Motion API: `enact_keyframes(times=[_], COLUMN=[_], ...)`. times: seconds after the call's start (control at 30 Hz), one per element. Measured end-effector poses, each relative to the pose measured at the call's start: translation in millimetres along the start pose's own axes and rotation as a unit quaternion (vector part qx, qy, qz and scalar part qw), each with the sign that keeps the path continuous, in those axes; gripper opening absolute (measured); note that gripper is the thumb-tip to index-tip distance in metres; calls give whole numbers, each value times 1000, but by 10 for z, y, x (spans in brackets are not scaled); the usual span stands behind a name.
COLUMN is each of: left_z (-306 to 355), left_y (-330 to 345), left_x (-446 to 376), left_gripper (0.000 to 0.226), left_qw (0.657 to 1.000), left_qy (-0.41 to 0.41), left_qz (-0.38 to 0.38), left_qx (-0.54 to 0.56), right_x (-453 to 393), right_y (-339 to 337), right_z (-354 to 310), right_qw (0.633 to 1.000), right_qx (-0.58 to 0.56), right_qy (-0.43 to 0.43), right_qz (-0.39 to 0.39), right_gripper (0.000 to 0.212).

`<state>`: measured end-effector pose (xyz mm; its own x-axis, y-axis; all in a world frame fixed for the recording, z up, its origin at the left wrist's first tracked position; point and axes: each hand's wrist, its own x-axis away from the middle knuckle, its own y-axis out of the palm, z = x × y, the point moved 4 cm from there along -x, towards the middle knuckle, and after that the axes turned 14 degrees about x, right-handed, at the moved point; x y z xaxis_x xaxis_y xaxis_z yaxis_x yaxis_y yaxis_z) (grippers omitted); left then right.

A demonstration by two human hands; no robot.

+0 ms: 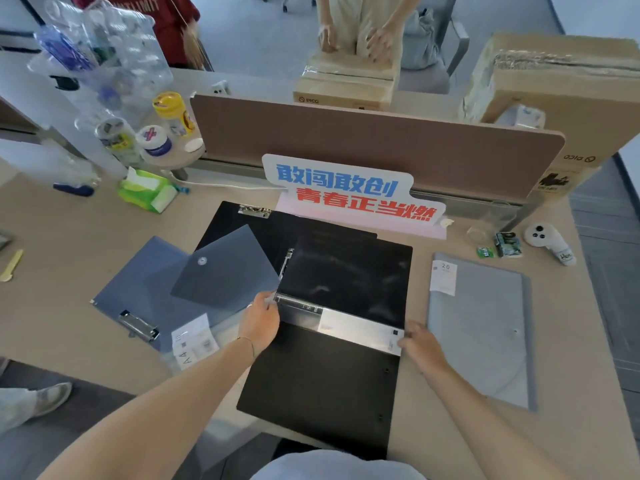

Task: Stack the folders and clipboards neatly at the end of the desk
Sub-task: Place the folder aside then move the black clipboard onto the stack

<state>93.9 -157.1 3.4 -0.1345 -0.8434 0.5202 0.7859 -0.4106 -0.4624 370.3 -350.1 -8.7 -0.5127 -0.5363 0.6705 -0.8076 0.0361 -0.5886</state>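
Note:
A black folder (322, 382) lies open in front of me, its upper half (346, 271) raised. My left hand (259, 322) grips the left end of its spine. My right hand (420, 342) holds the right end by a white label (360, 329). Under it, farther back, lies a black clipboard (242, 223) with a metal clip. A dark grey snap folder (221, 271) rests on a blue clipboard (138, 292) at the left. To the right lies a light grey folder (481, 327).
A white sign with blue and red lettering (349, 192) stands against the brown divider (381, 143). Tissues (145, 192), jars and plastic bottles sit at the back left. A white controller (547, 240) and small packets lie at the right. Cardboard boxes and other people are behind the divider.

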Motion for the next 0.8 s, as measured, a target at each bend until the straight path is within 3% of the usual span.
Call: enact_keyframes(times=[0.07,0.37,0.47,0.63,0.8], left_z=[-40,-20,48,219,516], left_y=[3,151,90,-53,-275], left_x=[-8,-103,-98,-126,-41], left_gripper=[44,47,41,32,43], left_qw=[999,990,986,982,989], left_qy=[-21,-43,-40,-22,49], left_qz=[-20,-53,-32,22,18], left_qx=[35,125,161,186,139], right_x=[-35,-53,-18,109,300], right_y=[32,73,55,-71,-329], right_z=[-7,-74,-69,-83,-202], right_qw=[1000,995,997,999,989], right_qx=[-26,-90,-74,-36,50], right_qy=[12,37,31,-13,-78], right_qz=[-2,-5,4,36,117], right_gripper=[46,49,65,64,73])
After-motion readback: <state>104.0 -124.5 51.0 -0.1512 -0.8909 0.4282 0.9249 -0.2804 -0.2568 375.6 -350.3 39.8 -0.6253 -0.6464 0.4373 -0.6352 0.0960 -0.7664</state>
